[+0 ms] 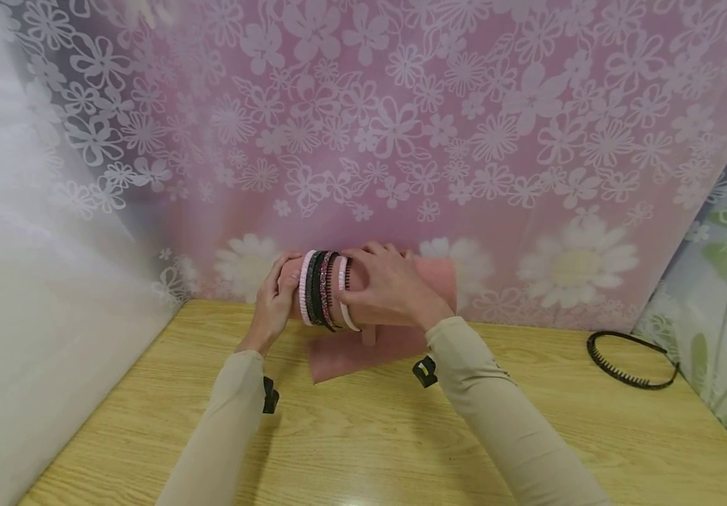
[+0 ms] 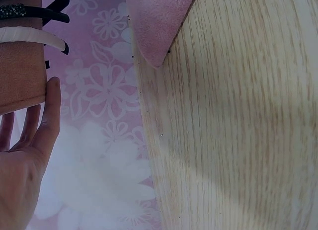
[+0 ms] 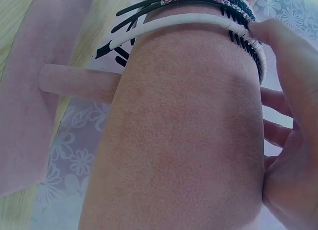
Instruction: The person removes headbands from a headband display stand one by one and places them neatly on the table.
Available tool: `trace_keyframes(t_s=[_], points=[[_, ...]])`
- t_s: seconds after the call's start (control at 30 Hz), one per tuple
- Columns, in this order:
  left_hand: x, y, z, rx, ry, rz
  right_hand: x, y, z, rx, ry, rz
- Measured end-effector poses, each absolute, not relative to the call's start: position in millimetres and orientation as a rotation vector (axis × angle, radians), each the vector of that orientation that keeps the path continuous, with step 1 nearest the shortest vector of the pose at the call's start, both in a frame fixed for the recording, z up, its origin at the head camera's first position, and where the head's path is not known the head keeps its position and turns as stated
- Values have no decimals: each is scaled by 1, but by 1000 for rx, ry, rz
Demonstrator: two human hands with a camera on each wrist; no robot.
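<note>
Several headbands circle a pink padded roll [image 1: 435, 275] on a stand: a ribbed pale one [image 1: 303, 289] at the left, dark and glittery ones beside it, then a separate white one [image 1: 342, 280]. My left hand [image 1: 272, 301] holds the roll's left end; in the left wrist view the thumb of this hand [image 2: 27, 165] lies along the roll's edge [image 2: 20, 78]. Over the roll's middle, my right hand [image 1: 388, 281] grips the white headband. The right wrist view has the thumb of that hand [image 3: 298, 81] against the white headband [image 3: 184, 19], other fingers partly hidden behind the roll [image 3: 184, 130].
The stand's pink base [image 1: 338, 357] rests on the wooden table [image 1: 350, 436]. A black toothed headband [image 1: 622, 374] lies at the table's right side. A flowered pink curtain [image 1: 401, 140] hangs directly behind the roll.
</note>
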State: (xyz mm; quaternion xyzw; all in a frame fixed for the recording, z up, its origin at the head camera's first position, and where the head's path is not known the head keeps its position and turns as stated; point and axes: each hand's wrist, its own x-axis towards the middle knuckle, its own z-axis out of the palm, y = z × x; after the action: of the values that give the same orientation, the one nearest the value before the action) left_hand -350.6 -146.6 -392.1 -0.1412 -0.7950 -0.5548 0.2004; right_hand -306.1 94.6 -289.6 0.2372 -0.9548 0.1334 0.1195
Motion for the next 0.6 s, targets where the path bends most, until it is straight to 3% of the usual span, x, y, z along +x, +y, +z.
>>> trace_keyframes(t_s=[0.6], points=[[-318, -139, -361, -391, -2245, -1580, -305, 96, -286, 692, -2805, 245]])
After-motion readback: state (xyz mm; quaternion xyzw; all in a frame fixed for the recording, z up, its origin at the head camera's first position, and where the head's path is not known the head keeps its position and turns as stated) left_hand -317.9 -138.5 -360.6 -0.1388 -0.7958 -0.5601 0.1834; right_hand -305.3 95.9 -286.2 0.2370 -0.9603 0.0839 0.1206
